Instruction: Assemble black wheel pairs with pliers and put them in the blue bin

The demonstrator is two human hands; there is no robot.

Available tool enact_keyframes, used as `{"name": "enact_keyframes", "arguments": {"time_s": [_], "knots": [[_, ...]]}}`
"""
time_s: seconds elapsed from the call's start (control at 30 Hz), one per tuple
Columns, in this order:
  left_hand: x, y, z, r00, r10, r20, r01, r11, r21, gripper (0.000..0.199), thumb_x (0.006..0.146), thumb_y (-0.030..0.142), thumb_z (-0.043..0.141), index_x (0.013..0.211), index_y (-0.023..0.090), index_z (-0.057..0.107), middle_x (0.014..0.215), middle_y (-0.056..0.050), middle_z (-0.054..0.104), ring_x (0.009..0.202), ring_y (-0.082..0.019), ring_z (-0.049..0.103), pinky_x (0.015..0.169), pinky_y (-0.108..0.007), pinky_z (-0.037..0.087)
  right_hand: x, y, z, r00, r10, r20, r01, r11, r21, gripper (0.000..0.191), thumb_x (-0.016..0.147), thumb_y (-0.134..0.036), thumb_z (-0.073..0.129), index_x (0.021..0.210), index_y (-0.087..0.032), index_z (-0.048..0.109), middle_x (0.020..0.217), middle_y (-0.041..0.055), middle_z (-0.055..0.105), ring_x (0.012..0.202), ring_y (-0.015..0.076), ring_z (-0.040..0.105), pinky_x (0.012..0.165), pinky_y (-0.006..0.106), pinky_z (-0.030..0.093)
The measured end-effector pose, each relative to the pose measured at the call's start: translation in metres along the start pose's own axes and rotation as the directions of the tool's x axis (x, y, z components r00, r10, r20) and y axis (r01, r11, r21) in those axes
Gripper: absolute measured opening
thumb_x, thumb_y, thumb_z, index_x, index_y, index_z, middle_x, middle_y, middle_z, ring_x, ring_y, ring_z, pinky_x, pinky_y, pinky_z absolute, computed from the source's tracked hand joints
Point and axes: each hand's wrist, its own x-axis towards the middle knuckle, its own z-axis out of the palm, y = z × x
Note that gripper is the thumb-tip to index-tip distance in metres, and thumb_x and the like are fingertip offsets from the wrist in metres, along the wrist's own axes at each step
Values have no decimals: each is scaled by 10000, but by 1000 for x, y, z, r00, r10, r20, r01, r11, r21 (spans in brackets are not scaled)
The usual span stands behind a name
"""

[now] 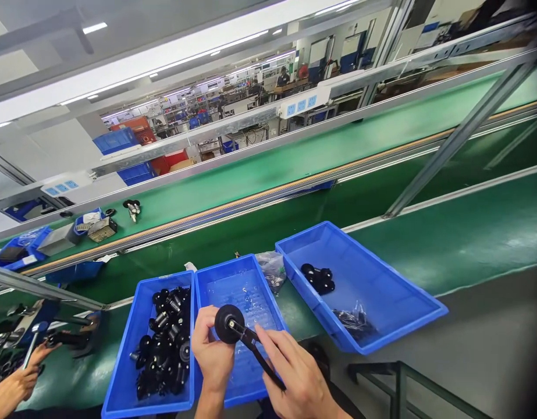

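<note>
In pinching fingers of left hand (214, 358), black disc (224, 319), probably light, stiff, best held by rim; in curled fingers of right hand (298, 366), black tool (265, 366).

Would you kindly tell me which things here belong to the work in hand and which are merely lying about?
Likely the job:
round black part in left hand;
long black piece in right hand;
blue bin beneath them;
neighbouring bin of black parts.

Probably lying about:
grey box on the belt;
blue crate behind it.
</note>
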Motion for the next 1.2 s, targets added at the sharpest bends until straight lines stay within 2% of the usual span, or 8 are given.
{"name": "enact_keyframes", "arguments": {"time_s": [0.1, 0.33, 0.5, 0.77, 0.9, 1.03, 1.2], "knots": [[3, -2, -6, 1000, 27, 14, -27, 1000, 7, 198, 814, 95, 790, 763, 198, 629, 819, 18, 660, 849, -148, 624, 919, -317, 501, 3, -6, 1, 1000, -14, 0, 14, 998, -53, 800, 841, -27, 492, 1630, -113, 388, 1214, 158, 682, 1041, 277, 668, 907, 428, 636], [8, 0, -10, 1000, 10, 28, -10, 1000, -4, 228, 778, 68, 794, 737, 197, 611, 788, 30, 665, 811, -139, 624, 885, -297, 508, 4, -13, 1, 994, -56, -90, 49, 996, -78, 703, 906, -13, 503, 1602, -76, 424, 1189, 169, 674, 1072, 254, 664, 948, 421, 609], [9, 5, -14, 999, 28, 40, -28, 1000, -10, 210, 799, 69, 778, 747, 201, 623, 795, 27, 667, 857, -138, 632, 898, -282, 507, -1, -12, 6, 999, -29, -31, 27, 996, -85, 680, 920, -29, 490, 1596, -80, 433, 1206, 168, 675, 1082, 267, 664, 950, 454, 619], [14, 1, -17, 997, 65, 48, -65, 998, -7, 200, 805, 80, 785, 769, 204, 633, 797, 38, 684, 831, -138, 643, 957, -331, 509, 1, -13, 7, 1000, -15, -1, 15, 996, -84, 751, 896, -23, 491, 1634, -99, 375, 1214, 176, 663, 1058, 289, 661, 915, 479, 635], [17, 2, -19, 990, 129, 52, -130, 991, 17, 204, 809, 55, 777, 791, 210, 646, 802, 48, 697, 813, -131, 650, 1000, -357, 507, 2, -12, 7, 998, 15, 64, -14, 1000, -14, 847, 836, -12, 487, 1660, -126, 323, 1282, 183, 627, 1121, 308, 635, 948, 488, 628], [18, 1, -21, 988, 145, 55, -148, 988, 50, 194, 814, 53, 765, 803, 212, 655, 817, 43, 704, 818, -136, 658, 1012, -380, 516, 0, -11, 10, 990, 43, 133, -56, 994, 98, 900, 817, -19, 487, 1679, -150, 267, 1311, 186, 601, 1149, 310, 621, 964, 490, 623], [17, -8, -23, 984, 166, 56, -172, 979, 106, 181, 820, 55, 740, 802, 216, 660, 842, 33, 713, 860, -149, 670, 1029, -395, 514, -4, -8, 15, 978, 72, 195, -102, 983, 150, 981, 787, -24, 472, 1703, -204, 170, 1257, 176, 612, 1082, 319, 667, 864, 471, 655]]}}
